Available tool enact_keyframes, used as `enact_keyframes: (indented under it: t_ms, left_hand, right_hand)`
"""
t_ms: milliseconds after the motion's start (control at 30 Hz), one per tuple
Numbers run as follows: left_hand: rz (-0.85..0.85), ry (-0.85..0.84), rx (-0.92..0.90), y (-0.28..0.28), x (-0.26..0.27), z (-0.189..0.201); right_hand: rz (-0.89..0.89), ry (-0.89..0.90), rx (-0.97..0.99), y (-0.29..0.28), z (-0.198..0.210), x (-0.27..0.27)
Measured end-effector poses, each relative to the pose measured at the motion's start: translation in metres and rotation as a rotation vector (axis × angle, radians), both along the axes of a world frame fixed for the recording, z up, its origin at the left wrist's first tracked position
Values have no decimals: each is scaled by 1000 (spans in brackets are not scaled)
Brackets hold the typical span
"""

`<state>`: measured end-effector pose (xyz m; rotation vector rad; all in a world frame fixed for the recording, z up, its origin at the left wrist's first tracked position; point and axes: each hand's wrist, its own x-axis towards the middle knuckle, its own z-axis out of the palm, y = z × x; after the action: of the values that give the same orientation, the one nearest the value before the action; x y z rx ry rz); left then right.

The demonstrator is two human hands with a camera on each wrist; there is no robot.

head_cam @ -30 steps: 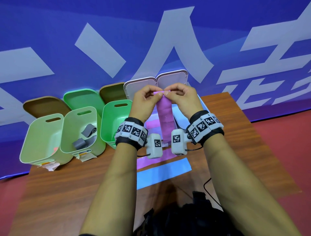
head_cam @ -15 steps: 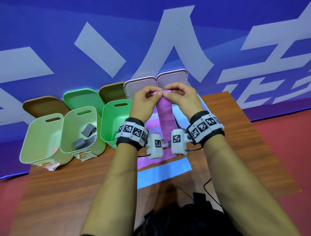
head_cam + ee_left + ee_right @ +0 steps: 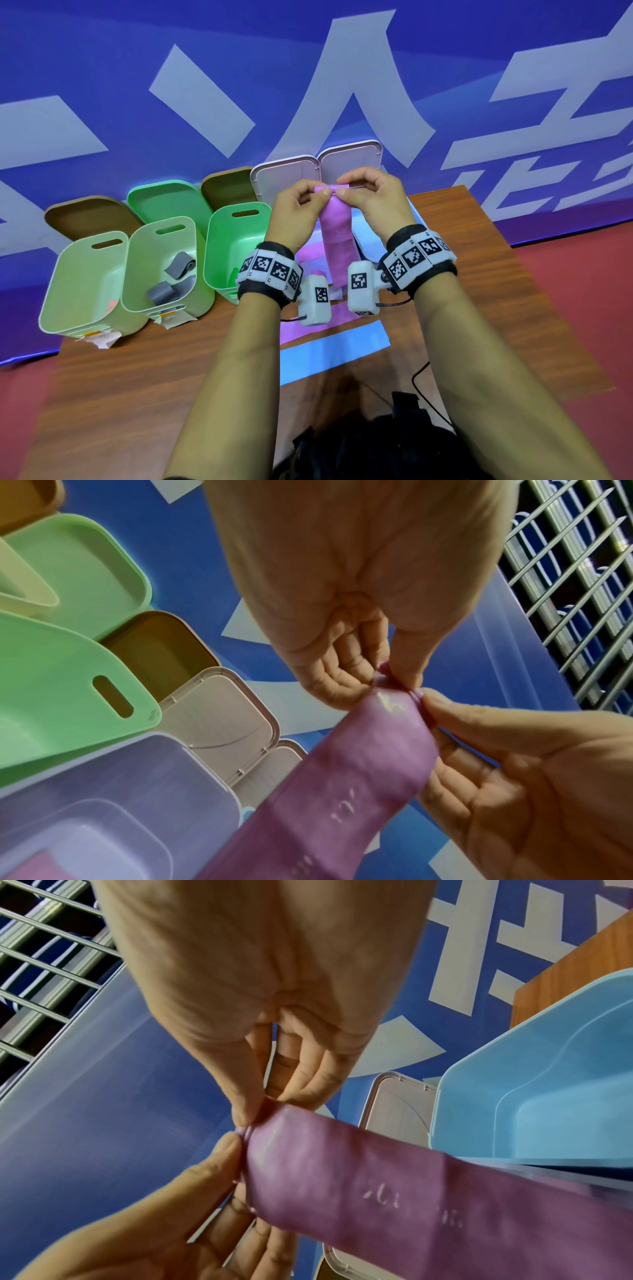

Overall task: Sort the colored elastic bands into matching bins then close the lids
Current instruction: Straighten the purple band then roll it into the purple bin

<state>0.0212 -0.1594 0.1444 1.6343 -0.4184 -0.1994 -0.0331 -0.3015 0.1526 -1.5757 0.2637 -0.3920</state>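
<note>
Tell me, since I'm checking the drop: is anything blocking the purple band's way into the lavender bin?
Nothing visible does. Both hands pinch the purple band above the open lavender bin; its lid stands open behind.

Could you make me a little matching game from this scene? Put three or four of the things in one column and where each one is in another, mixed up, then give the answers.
Things:
1. purple band
2. blue band
3. grey bands
4. pale pink lids

Places:
A. inside the middle green bin
B. flat on the table
C. propped open at the back
D. pinched at its top edge by the left hand and right hand

Pairs: 1-D, 2-B, 3-A, 4-C
</note>
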Motion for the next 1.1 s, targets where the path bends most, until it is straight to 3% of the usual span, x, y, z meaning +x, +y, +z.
enact_keyframes:
  t_ms: [267,433,900,1100]
  left_hand:
    - [-26,-47,-24,2,4,0]
    - [-22,45,-49,0,1,3]
    - [-23,-52,-51,0,6,9]
    - [-13,36,-25,-3,4,7]
  right_hand:
    - [16,-16,45,2,0,1]
    - [6,-17,26,1,3,2]
    - [35,0,26,2,1,4]
    - [23,-30,13,-1,7,4]
